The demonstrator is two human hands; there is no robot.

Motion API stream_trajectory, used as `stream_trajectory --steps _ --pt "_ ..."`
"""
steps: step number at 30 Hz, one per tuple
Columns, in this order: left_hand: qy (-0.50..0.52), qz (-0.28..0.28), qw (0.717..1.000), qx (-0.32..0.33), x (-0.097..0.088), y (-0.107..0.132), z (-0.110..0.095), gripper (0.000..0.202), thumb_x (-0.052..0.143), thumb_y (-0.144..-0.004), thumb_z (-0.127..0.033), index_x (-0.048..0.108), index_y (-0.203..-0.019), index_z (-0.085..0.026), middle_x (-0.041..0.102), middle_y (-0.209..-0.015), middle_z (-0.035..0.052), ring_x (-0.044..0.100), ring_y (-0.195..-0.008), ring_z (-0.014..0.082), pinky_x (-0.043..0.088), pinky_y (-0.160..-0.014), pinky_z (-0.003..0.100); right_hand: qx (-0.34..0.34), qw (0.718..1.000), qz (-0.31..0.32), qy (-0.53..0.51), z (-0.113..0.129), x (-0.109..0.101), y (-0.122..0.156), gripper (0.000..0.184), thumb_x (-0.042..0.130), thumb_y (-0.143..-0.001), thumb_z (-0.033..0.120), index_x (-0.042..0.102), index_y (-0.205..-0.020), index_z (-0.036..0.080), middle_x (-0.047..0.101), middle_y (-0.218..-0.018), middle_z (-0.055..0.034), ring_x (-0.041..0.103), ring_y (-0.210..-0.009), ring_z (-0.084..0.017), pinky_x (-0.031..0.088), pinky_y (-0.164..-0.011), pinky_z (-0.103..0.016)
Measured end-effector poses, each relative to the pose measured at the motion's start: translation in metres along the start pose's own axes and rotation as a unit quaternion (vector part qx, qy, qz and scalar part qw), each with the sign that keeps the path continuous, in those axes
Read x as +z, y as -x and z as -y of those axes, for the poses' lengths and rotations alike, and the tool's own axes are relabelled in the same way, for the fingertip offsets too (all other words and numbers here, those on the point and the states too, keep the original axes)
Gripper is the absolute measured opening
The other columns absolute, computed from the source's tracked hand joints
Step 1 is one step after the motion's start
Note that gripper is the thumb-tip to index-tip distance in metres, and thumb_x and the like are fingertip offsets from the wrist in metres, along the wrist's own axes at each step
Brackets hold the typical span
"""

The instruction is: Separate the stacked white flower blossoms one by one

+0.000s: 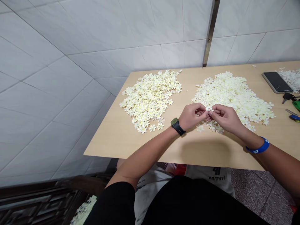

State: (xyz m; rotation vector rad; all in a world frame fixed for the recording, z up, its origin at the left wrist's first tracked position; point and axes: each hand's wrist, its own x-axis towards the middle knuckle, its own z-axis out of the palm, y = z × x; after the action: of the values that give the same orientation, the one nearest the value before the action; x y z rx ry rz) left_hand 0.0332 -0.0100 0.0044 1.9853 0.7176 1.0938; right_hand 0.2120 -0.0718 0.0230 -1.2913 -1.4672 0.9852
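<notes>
In the head view, the left hand (192, 117) and right hand (223, 117) pinch one white flower (209, 109) between close-set fingertips, at the near-left edge of the right flower pile (232, 93). A light grip would likely spare its petals. Also one left flower pile (152, 97), blossoms uncountable; one phone (277, 82), far right.
</notes>
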Motion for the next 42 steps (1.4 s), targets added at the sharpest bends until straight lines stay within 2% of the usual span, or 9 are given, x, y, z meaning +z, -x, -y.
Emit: stream_trajectory --steps 4,7,11,16,19,24,30,38,42 --pt "0.134 0.063 0.986 -0.072 -0.006 -0.004 0.006 0.024 0.071 -0.086 -0.034 0.073 -0.093 -0.011 0.075 -0.088 0.0085 0.068 -0.076 0.0128 0.056 -0.074 0.026 0.003 1.000 -0.009 0.011 -0.006 -0.005 -0.004 0.013 0.069 -0.086 0.033 0.063 -0.081 0.023 0.076 -0.073 -0.0038 0.075 -0.070 -0.022 0.060 -0.067 -0.033" --pt "0.210 0.101 0.965 -0.122 -0.011 -0.007 0.008 0.032 0.075 -0.083 -0.041 0.076 -0.091 -0.010 0.076 -0.086 0.0092 0.069 -0.077 0.0136 0.057 -0.076 0.029 -0.044 0.992 -0.003 0.122 -0.008 -0.009 -0.005 0.011 0.064 -0.088 0.030 0.065 -0.081 0.022 0.075 -0.072 -0.0035 0.071 -0.066 -0.020 0.053 -0.060 -0.029" --pt "0.183 0.101 0.963 -0.167 -0.011 -0.007 0.006 0.025 0.084 -0.074 -0.034 0.075 -0.079 -0.011 0.072 -0.072 0.0051 0.065 -0.067 0.0112 0.052 -0.067 0.025 -0.138 0.952 -0.009 0.273 -0.009 -0.008 -0.002 0.016 0.058 -0.088 0.026 0.062 -0.073 0.021 0.065 -0.060 -0.0008 0.059 -0.053 -0.015 0.042 -0.054 -0.027" --pt "0.112 0.106 0.973 -0.173 -0.008 -0.004 0.001 0.023 0.085 -0.071 -0.028 0.071 -0.077 -0.011 0.071 -0.070 0.0032 0.064 -0.065 0.0101 0.049 -0.060 0.021 -0.197 0.918 0.003 0.345 -0.011 -0.004 0.001 0.025 0.053 -0.091 0.030 0.055 -0.068 0.021 0.057 -0.053 -0.0001 0.050 -0.045 -0.013 0.034 -0.049 -0.027" --pt "0.116 0.108 0.976 -0.151 -0.008 -0.004 0.001 0.022 0.082 -0.075 -0.027 0.070 -0.081 -0.010 0.072 -0.074 0.0045 0.066 -0.066 0.0099 0.052 -0.062 0.021 -0.178 0.930 0.022 0.321 -0.010 -0.007 0.000 0.021 0.051 -0.093 0.028 0.061 -0.075 0.020 0.064 -0.059 -0.0018 0.057 -0.051 -0.015 0.039 -0.052 -0.028" --pt "0.143 0.097 0.976 -0.129 -0.009 -0.004 0.004 0.022 0.076 -0.084 -0.031 0.071 -0.089 -0.010 0.072 -0.076 0.0055 0.068 -0.069 0.0110 0.054 -0.067 0.023 -0.082 0.974 0.039 0.208 -0.008 -0.011 -0.003 0.018 0.055 -0.094 0.029 0.065 -0.082 0.020 0.072 -0.069 -0.0032 0.066 -0.061 -0.017 0.048 -0.058 -0.029" --pt "0.236 0.104 0.957 -0.129 -0.006 -0.006 0.012 0.037 0.075 -0.086 -0.045 0.071 -0.103 -0.012 0.074 -0.089 0.0086 0.070 -0.080 0.0142 0.059 -0.077 0.030 -0.089 0.980 -0.046 0.174 -0.012 -0.012 -0.008 0.010 0.065 -0.089 0.029 0.070 -0.092 0.021 0.074 -0.088 -0.0050 0.069 -0.080 -0.020 0.052 -0.067 -0.031" --pt "0.294 0.085 0.937 -0.166 0.001 -0.008 0.013 0.046 0.091 -0.066 -0.043 0.068 -0.092 -0.012 0.070 -0.080 0.0031 0.064 -0.069 0.0108 0.054 -0.069 0.027 -0.001 1.000 -0.007 0.015 -0.009 -0.007 -0.007 0.022 0.073 -0.084 0.041 0.064 -0.084 0.021 0.069 -0.065 -0.0014 0.066 -0.061 -0.018 0.053 -0.061 -0.031" --pt "0.292 0.054 0.938 -0.181 0.003 -0.006 0.006 0.051 0.093 -0.060 -0.046 0.066 -0.085 -0.012 0.068 -0.076 0.0017 0.065 -0.069 0.0114 0.054 -0.070 0.028 0.001 0.998 -0.047 0.043 -0.003 0.003 0.000 0.021 0.073 -0.084 0.038 0.060 -0.078 0.023 0.069 -0.063 -0.0015 0.064 -0.057 -0.017 0.048 -0.053 -0.029"
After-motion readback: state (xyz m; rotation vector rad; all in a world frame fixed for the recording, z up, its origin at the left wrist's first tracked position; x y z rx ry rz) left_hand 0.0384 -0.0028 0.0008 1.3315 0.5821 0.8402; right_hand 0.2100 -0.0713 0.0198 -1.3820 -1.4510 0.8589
